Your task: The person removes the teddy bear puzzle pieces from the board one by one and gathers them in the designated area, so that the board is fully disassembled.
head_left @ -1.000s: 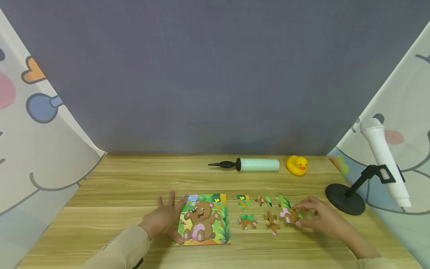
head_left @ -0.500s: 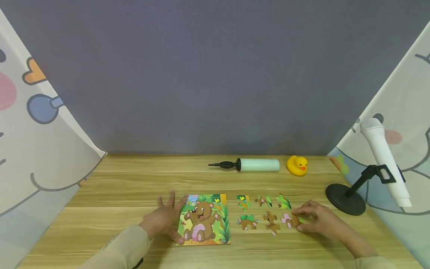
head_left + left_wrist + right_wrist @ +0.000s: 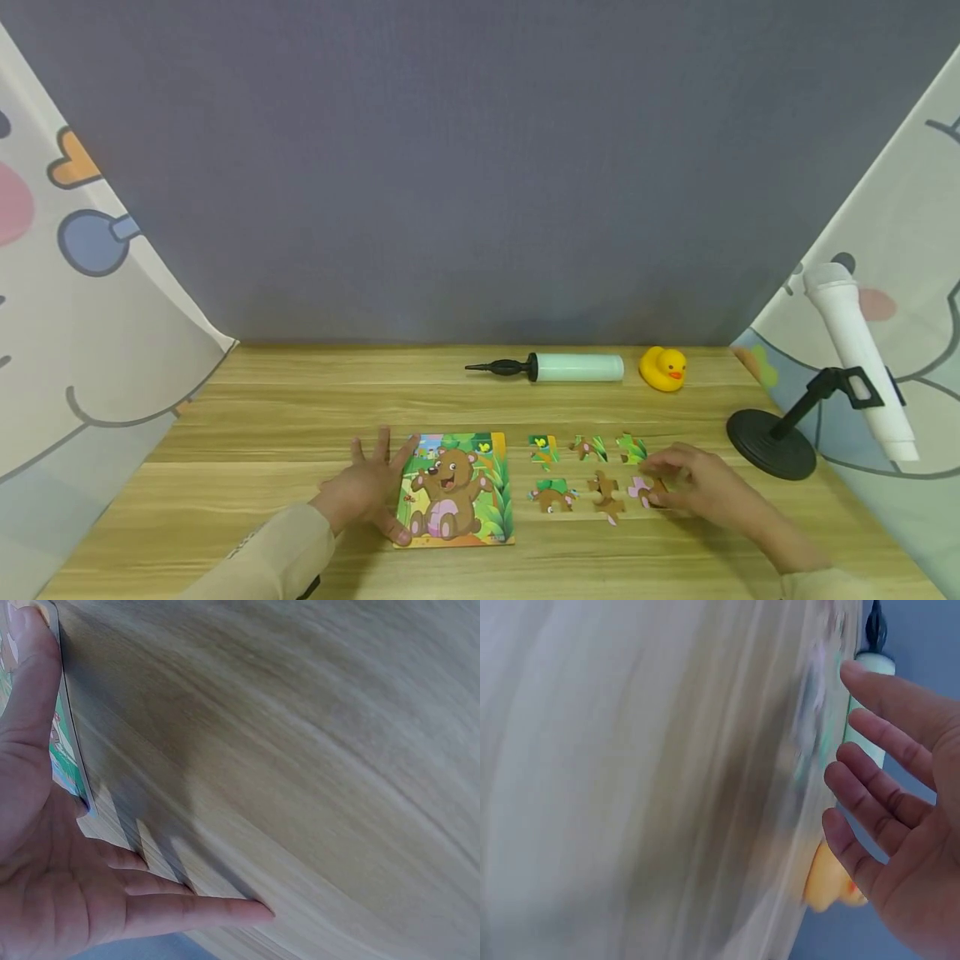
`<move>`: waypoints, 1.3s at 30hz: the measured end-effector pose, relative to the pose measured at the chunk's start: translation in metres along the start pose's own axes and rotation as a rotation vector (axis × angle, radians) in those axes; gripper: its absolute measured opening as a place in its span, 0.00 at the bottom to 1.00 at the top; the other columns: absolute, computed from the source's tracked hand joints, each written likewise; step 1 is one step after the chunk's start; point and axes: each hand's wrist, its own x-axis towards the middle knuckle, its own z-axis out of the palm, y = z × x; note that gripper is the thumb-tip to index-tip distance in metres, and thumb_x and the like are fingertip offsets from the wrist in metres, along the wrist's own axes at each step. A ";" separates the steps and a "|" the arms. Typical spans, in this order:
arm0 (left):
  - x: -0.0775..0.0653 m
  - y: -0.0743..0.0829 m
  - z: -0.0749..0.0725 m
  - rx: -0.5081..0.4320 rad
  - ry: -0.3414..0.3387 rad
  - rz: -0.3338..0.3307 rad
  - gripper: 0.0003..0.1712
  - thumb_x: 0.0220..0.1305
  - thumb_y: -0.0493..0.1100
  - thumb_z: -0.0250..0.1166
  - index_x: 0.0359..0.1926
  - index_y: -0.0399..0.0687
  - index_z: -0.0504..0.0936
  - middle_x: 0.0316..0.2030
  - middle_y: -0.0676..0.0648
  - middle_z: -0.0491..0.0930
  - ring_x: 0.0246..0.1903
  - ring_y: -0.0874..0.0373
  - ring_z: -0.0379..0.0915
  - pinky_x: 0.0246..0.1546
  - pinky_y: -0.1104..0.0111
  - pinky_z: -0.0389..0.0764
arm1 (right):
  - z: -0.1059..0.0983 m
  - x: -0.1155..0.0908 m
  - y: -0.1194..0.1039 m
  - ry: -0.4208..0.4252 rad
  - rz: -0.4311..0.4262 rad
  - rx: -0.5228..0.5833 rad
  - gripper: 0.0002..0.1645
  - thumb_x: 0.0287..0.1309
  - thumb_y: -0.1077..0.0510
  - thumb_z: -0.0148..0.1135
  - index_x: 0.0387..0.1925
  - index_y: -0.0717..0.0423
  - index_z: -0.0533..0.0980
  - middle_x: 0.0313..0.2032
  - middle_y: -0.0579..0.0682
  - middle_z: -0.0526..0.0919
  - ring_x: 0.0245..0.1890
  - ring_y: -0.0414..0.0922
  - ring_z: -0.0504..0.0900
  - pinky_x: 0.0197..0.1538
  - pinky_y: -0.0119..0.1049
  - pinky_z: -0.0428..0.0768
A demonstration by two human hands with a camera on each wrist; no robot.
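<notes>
Across the pale wood-grain table (image 3: 315, 400), with the square, brightly printed brown-bear board (image 3: 459, 490) as clock centre, counted one such board, lying flat and picture up. At nine o'clock, noted left hand (image 3: 367, 487), released, with fingers spread and thumb on the board's near corner at about eight. At three o'clock, counted six loose, flat jigsaw pieces (image 3: 551, 500) in green, brown and pink, in two rows of three, apart from the board. Over the pink-and-brown end piece (image 3: 641, 488) of the near row, noted right hand (image 3: 701, 483), loosely curved and seemingly unclenched; cannot rule out light fingertip contact. Judged in hand: placing of that end piece in its row. Judged needed next: clearing of fingers without dragging neighbours, or gentle edge pressure for correction. Also counted: at half past one, one pale-mint, black-nozzled hand pump (image 3: 577, 367); at two, one yellow toy duck (image 3: 662, 369); toward half past two, one white microphone (image 3: 858, 358) on one black, round-based stand (image 3: 771, 444).
</notes>
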 end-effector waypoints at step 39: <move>-0.001 0.004 0.000 0.020 -0.014 -0.052 0.80 0.29 0.61 0.81 0.81 0.52 0.45 0.77 0.25 0.36 0.69 0.14 0.36 0.37 0.19 0.68 | 0.078 0.099 -0.163 -0.012 -0.089 0.202 0.17 0.57 0.52 0.76 0.46 0.55 0.85 0.40 0.49 0.80 0.40 0.48 0.79 0.36 0.39 0.79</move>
